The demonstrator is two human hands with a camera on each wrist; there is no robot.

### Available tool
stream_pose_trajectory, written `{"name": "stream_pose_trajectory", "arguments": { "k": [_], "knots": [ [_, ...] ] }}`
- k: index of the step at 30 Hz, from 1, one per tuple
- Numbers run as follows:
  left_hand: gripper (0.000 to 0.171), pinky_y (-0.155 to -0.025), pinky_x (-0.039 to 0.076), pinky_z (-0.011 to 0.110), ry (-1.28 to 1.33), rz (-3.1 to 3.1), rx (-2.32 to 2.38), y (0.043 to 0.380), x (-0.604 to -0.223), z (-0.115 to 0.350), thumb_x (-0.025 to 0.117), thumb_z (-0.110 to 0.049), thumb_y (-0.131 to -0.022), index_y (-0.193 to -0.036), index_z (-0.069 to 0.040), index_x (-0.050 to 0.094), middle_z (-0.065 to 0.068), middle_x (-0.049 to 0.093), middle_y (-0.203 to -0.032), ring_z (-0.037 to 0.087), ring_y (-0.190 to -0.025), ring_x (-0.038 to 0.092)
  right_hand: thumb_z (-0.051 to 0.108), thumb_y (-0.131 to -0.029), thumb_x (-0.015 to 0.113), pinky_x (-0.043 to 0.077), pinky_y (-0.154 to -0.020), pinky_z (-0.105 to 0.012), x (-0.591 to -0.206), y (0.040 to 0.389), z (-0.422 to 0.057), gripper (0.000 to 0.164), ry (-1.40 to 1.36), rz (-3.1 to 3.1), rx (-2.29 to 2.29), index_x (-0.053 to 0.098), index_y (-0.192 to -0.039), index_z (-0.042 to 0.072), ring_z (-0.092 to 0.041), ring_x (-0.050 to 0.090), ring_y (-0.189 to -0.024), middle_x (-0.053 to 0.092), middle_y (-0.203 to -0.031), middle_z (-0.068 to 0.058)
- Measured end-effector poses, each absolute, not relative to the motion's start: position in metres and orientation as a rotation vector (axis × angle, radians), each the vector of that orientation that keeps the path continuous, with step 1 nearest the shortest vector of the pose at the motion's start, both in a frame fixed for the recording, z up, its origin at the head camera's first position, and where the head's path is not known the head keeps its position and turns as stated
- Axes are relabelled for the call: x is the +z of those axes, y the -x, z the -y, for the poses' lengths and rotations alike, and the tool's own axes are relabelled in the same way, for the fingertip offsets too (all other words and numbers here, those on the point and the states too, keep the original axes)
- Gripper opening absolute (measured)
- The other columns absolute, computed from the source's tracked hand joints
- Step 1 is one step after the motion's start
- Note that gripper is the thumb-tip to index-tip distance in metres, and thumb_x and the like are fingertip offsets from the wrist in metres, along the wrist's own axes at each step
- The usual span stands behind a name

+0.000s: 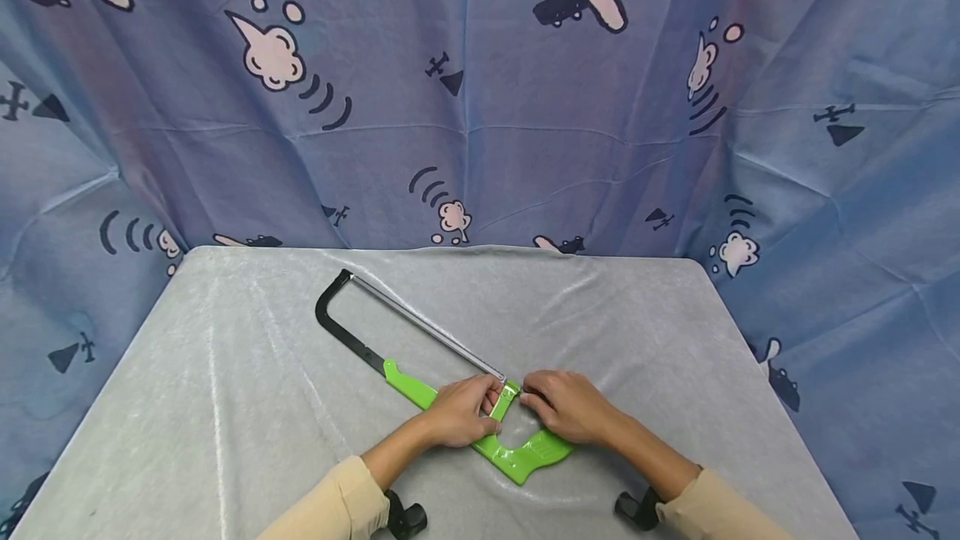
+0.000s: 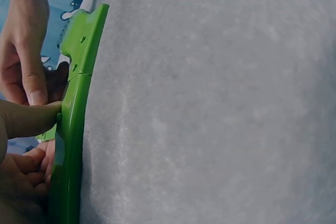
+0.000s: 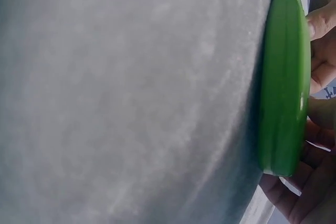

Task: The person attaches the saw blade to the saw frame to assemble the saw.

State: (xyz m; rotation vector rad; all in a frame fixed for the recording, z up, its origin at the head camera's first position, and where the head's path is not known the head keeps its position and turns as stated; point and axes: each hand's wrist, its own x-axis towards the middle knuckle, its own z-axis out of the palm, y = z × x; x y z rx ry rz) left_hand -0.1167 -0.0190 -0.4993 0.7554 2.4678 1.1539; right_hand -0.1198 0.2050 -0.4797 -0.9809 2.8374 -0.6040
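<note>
A hacksaw with a bright green handle and a black bowed front frame lies slantwise on the table. Its silver blade runs from the black far tip to the green bracket near the handle. My left hand grips the green frame beside that bracket, thumb on the near side. My right hand has curled fingers at the bracket's outer end, where the blade is mounted. The small part under those fingertips is mostly hidden. In the right wrist view the green handle stands beside the fingers.
Pale grey plush cloth covers the table. Behind and on both sides hangs a blue curtain printed with planes and clouds. Black wrist devices sit at both sleeves, near the table surface.
</note>
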Motion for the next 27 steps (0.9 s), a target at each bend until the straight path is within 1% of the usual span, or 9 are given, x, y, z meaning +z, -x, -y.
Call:
{"name": "stream_pose_trajectory", "arguments": {
  "k": [5,8,11,16,18,21,23,25,27],
  "knots": [
    [0.032,-0.073,0.040,0.023,-0.753,-2.464,1.161,0.117,-0.499,0.017,0.079,-0.014,-0.079,-0.105,-0.011,0.061,-0.010,0.055,-0.085,0.001,-0.078,0.052,0.023,-0.097,0.063,0.039,-0.057,-0.024,-0.478,0.118,-0.207,0.012,0.923,-2.811,-0.645,0.063,-0.085,0.019,0.000,0.044,-0.060,0.049,-0.071,0.015],
    [0.033,-0.074,0.041,0.023,-0.732,-2.440,1.186,0.117,-0.497,0.016,0.080,-0.013,-0.078,-0.105,-0.010,0.062,-0.010,0.056,-0.085,0.002,-0.077,0.053,0.025,-0.097,0.063,0.040,-0.058,-0.024,-0.474,0.119,-0.208,0.012,0.864,-2.761,-0.701,0.065,-0.088,0.018,0.000,0.045,-0.061,0.050,-0.071,0.015],
    [0.035,-0.074,0.044,0.023,-0.712,-2.385,1.239,0.119,-0.496,0.016,0.081,-0.010,-0.076,-0.106,-0.007,0.063,-0.007,0.058,-0.085,0.004,-0.078,0.055,0.026,-0.098,0.062,0.042,-0.060,-0.025,-0.470,0.120,-0.211,0.012,0.820,-2.701,-0.747,0.068,-0.091,0.017,-0.001,0.048,-0.063,0.054,-0.072,0.015],
    [0.036,-0.071,0.046,0.021,-0.668,-2.247,1.342,0.126,-0.493,0.016,0.082,-0.004,-0.074,-0.105,0.002,0.067,-0.001,0.061,-0.083,0.005,-0.075,0.055,0.026,-0.098,0.061,0.049,-0.069,-0.029,-0.461,0.123,-0.216,0.018,0.800,-2.588,-0.770,0.071,-0.101,0.011,-0.002,0.057,-0.075,0.064,-0.084,0.012],
    [0.030,-0.067,0.044,0.020,-0.650,-2.177,1.378,0.129,-0.491,0.016,0.081,-0.002,-0.074,-0.100,0.004,0.067,-0.001,0.059,-0.079,0.005,-0.070,0.052,0.027,-0.098,0.061,0.050,-0.073,-0.031,-0.456,0.124,-0.218,0.022,0.789,-2.531,-0.792,0.071,-0.105,0.008,-0.005,0.060,-0.080,0.067,-0.090,0.008],
    [0.028,-0.065,0.042,0.019,-0.622,-2.088,1.426,0.132,-0.488,0.019,0.079,0.001,-0.075,-0.100,0.008,0.067,0.000,0.059,-0.078,0.005,-0.069,0.051,0.029,-0.099,0.060,0.051,-0.076,-0.032,-0.450,0.127,-0.220,0.027,0.782,-2.450,-0.823,0.070,-0.110,0.006,-0.007,0.063,-0.086,0.070,-0.096,0.004],
    [0.030,-0.066,0.043,0.019,-0.601,-2.042,1.449,0.134,-0.486,0.022,0.078,0.001,-0.077,-0.104,0.010,0.068,0.001,0.062,-0.081,0.006,-0.070,0.052,0.029,-0.099,0.060,0.051,-0.076,-0.032,-0.445,0.128,-0.222,0.029,0.785,-2.400,-0.837,0.069,-0.112,0.005,-0.008,0.063,-0.086,0.070,-0.098,0.003],
    [0.037,-0.071,0.047,0.020,-0.586,-2.019,1.451,0.135,-0.484,0.027,0.076,-0.002,-0.080,-0.113,0.011,0.067,0.006,0.069,-0.091,0.007,-0.078,0.059,0.027,-0.099,0.060,0.051,-0.075,-0.030,-0.441,0.129,-0.225,0.030,0.796,-2.345,-0.843,0.068,-0.114,0.003,-0.008,0.062,-0.083,0.069,-0.096,0.002],
    [0.039,-0.077,0.050,0.023,-0.594,-1.994,1.445,0.136,-0.482,0.032,0.073,-0.006,-0.085,-0.119,0.011,0.065,0.012,0.072,-0.102,0.011,-0.090,0.064,0.028,-0.099,0.060,0.051,-0.074,-0.029,-0.438,0.131,-0.227,0.032,0.794,-2.293,-0.839,0.066,-0.117,0.002,-0.009,0.062,-0.082,0.068,-0.094,0.003]
  ]
}}
